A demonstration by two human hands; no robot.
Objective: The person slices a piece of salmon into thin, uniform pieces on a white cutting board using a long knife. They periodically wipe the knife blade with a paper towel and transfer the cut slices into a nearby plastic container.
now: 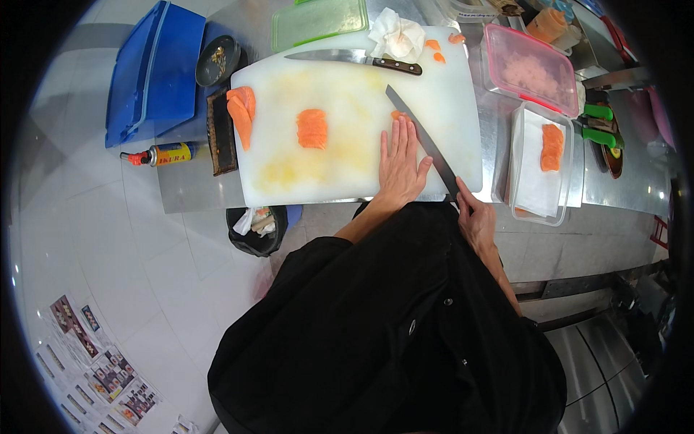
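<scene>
My right hand [477, 217] grips the handle of a long slicing knife [428, 138], its blade slanting up and left across the white cutting board [347, 184]. My left hand [402, 160] lies flat beside the blade, thumb apart. Its fingertips touch a small piece of orange salmon [395, 115], mostly hidden beneath them. To the left, a neat block of sliced salmon [312, 129] rests on the board. Larger salmon pieces [242, 114] sit at the board's left edge. A chef's knife [347, 56] with a dark riveted handle lies across the far side.
Crumpled white paper [397, 35] and salmon scraps [438, 56] are at the board's far edge. On the right stand a pink-rimmed lidded container [528, 70] and a clear tub [566, 187] with salmon on paper. Leftward are a blue bin [171, 70], a black bowl [209, 76] and a gas canister [172, 154].
</scene>
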